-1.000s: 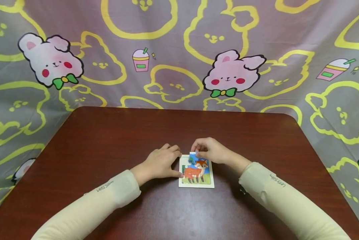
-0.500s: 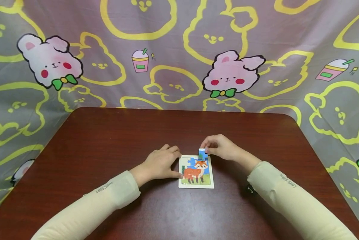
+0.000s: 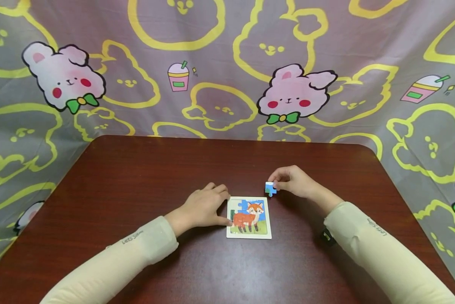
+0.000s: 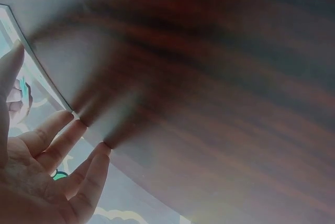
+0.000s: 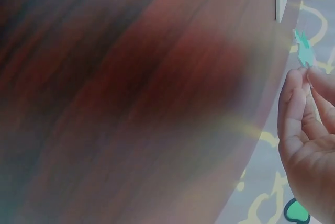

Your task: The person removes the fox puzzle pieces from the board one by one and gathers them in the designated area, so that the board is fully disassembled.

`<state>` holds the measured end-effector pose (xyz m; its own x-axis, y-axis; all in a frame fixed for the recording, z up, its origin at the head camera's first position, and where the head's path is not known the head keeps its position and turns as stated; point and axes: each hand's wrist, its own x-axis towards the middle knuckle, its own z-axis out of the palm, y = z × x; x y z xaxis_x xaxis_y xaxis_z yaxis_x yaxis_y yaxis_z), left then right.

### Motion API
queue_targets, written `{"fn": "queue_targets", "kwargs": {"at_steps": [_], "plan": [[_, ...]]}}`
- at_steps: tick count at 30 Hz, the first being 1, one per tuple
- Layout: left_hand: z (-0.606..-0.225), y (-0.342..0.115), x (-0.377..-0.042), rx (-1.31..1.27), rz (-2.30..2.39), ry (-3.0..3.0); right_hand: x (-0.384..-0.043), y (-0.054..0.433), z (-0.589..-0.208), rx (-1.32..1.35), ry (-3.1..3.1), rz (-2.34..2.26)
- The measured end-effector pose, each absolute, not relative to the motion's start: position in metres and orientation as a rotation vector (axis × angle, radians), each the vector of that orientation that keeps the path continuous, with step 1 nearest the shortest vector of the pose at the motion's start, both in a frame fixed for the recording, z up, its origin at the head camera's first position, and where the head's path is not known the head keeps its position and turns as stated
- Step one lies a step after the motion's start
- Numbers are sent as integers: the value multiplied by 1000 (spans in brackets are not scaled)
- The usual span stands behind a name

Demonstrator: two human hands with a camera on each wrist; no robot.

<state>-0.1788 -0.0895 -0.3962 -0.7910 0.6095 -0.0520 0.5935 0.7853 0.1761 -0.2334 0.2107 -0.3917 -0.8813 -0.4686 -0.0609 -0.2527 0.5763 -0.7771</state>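
Observation:
On the table lies a jigsaw puzzle (image 3: 255,219) of an orange fox in a pale frame, with a bare patch at its upper left. My left hand (image 3: 204,207) spreads along the left side of the frame, thumb and fingertips at its edge; in the left wrist view the fingers (image 4: 57,140) are loosely extended. Between thumb and fingers my right hand (image 3: 293,181) pinches a blue puzzle piece (image 3: 270,188) with a green patch, past the upper right corner of the frame. The right wrist view shows the piece (image 5: 304,48) edge-on at the fingertips.
The dark reddish-brown table (image 3: 166,169) reaches back to a patterned cloth (image 3: 219,63) that hangs behind it and along both sides. The far table edge runs just in front of the cloth.
My right hand has moved right and away from the puzzle, carrying the blue piece off the top of the frame. The left hand has stayed in place.

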Motion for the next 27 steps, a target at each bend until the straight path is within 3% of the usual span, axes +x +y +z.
{"fn": "queue_targets", "kwargs": {"at_steps": [12, 27], "plan": [[-397, -89, -178, 972, 216, 2863, -241, 223, -397, -517, 2546, -1157], [-396, -90, -179, 972, 216, 2868, -255, 225, -405, -625, 2654, -1032]]}}
